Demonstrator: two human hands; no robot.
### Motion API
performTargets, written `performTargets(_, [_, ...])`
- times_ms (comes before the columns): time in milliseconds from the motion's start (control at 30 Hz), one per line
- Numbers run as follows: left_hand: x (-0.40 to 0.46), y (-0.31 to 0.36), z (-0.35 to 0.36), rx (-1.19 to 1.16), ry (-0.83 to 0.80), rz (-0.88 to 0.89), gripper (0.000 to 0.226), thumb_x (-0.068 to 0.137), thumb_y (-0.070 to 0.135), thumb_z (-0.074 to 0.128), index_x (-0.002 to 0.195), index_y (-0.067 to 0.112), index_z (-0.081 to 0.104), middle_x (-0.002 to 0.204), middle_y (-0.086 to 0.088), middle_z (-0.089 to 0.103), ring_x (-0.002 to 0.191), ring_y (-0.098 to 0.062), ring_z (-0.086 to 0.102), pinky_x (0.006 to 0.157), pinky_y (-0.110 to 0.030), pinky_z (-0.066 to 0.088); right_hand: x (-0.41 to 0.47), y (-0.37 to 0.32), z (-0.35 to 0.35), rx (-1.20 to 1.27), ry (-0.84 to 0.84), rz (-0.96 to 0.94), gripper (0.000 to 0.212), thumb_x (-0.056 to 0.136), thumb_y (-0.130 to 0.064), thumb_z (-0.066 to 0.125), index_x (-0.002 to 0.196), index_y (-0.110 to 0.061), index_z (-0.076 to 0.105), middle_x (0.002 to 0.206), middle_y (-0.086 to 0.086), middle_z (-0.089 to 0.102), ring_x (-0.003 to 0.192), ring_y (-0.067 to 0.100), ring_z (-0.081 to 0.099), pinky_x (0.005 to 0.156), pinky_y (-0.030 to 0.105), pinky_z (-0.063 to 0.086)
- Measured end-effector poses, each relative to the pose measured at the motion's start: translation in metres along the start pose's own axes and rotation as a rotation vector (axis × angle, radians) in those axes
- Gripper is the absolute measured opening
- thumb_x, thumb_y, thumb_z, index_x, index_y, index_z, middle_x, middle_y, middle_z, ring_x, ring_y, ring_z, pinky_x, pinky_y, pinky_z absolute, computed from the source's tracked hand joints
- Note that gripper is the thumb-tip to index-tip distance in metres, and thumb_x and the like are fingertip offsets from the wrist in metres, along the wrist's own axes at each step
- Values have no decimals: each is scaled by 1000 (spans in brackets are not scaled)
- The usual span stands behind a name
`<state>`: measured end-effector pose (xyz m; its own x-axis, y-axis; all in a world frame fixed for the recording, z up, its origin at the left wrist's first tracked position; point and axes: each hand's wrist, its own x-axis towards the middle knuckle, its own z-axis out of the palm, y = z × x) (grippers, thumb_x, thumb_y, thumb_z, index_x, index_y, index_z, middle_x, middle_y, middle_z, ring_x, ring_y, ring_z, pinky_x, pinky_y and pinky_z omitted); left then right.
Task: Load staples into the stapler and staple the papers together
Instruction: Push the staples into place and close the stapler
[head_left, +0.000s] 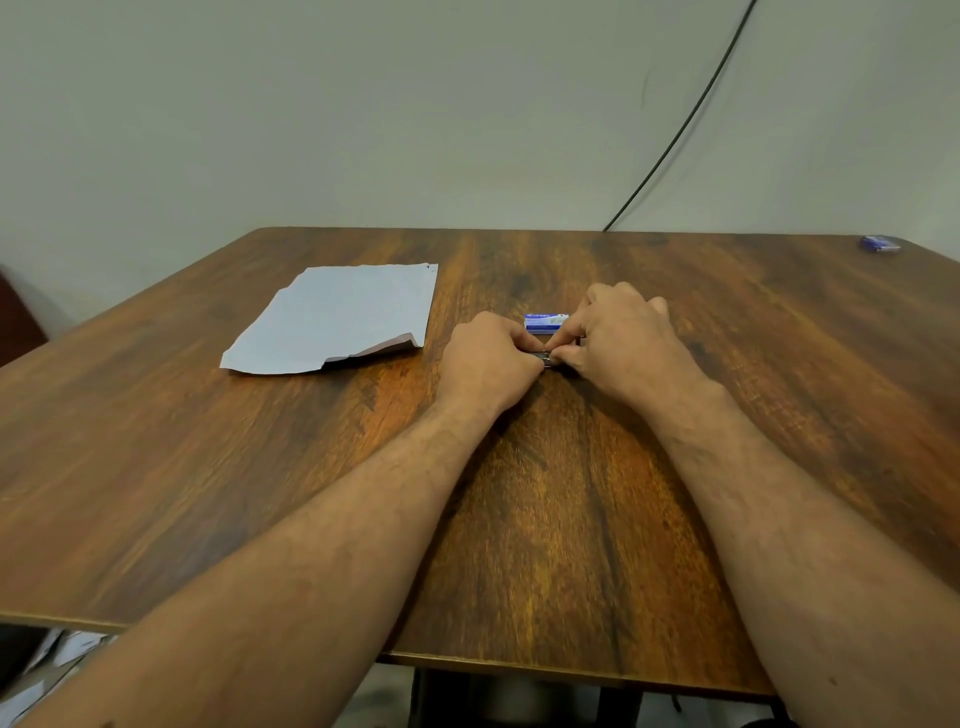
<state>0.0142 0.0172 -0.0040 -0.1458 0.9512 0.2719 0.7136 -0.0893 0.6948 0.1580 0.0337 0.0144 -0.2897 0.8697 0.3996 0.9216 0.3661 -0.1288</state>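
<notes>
While both forearms reach across the brown wood-grain table, the left hand and the right hand meet near the table's middle, fingers curled in from either side around a small dark metal stapler. Only a short strip of the stapler shows in the gap between the fingertips; the rest is hidden under the hands, so whether it lies on the table cannot be told. Just beyond the fingertips, on the far side, lies a small blue-and-white cardboard staple box; its contents cannot be seen. Well to the left lie the crumpled white paper sheets, stacked, their near right corner torn and lifted.
</notes>
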Motion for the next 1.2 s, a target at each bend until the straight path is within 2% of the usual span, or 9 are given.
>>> performTargets(133, [1, 0, 1, -12, -12, -8, 22, 89, 24, 74, 110, 21, 80, 115, 1, 76, 95, -4, 55, 84, -24, 43, -3, 2, -1, -15, -5, -23, 16, 95, -38, 65, 105, -38, 77, 102, -4, 51, 105, 19, 44, 94, 46, 35])
performTargets(333, [0, 1, 1, -24, 3, -29, 19, 87, 23, 75, 105, 23, 81, 111, 1, 77, 106, -11, 63, 89, -28, 48, -9, 5, -2, -74, 2, -67, 21, 94, -39, 64, 111, -36, 76, 105, -2, 54, 105, 20, 46, 95, 46, 36])
performTargets(567, [-1, 0, 1, -39, -1, -36, 19, 87, 22, 75, 105, 22, 81, 110, 2, 77, 98, -6, 61, 87, -26, 47, -14, 7, -2, -55, 47, -98, 19, 93, -37, 66, 108, -38, 77, 102, -3, 55, 104, 21, 47, 92, 45, 37])
performTargets(667, [-1, 1, 0, -43, 1, -35, 19, 86, 22, 76, 105, 22, 81, 111, 1, 77, 105, -9, 63, 93, -30, 49, -15, 7, -3, -56, 37, -89, 18, 92, -37, 65, 105, -39, 77, 103, -4, 56, 105, 21, 48, 92, 46, 38])
performTargets(833, [-1, 1, 0, -36, -5, -30, 19, 88, 21, 75, 106, 21, 81, 112, 2, 77, 100, -6, 61, 90, -26, 47, -16, 2, -3, -179, 44, -163, 24, 96, -41, 59, 114, -40, 74, 108, -2, 54, 108, 23, 46, 89, 44, 37])
performTargets(1033, [-1, 2, 1, -8, 11, -23, 19, 89, 23, 73, 106, 23, 81, 114, 2, 76, 107, -10, 64, 89, -27, 48, -18, -3, -2, -224, 61, -63, 26, 98, -38, 55, 116, -40, 73, 111, -3, 52, 112, 23, 45, 92, 46, 35])
performTargets(1200, [0, -1, 1, -40, 21, -9, 18, 88, 22, 74, 105, 23, 81, 110, 2, 77, 93, -3, 58, 86, -24, 45, -19, -2, -1, -86, 76, -68, 28, 95, -27, 61, 115, -44, 73, 111, -3, 52, 110, 23, 46, 91, 45, 36])
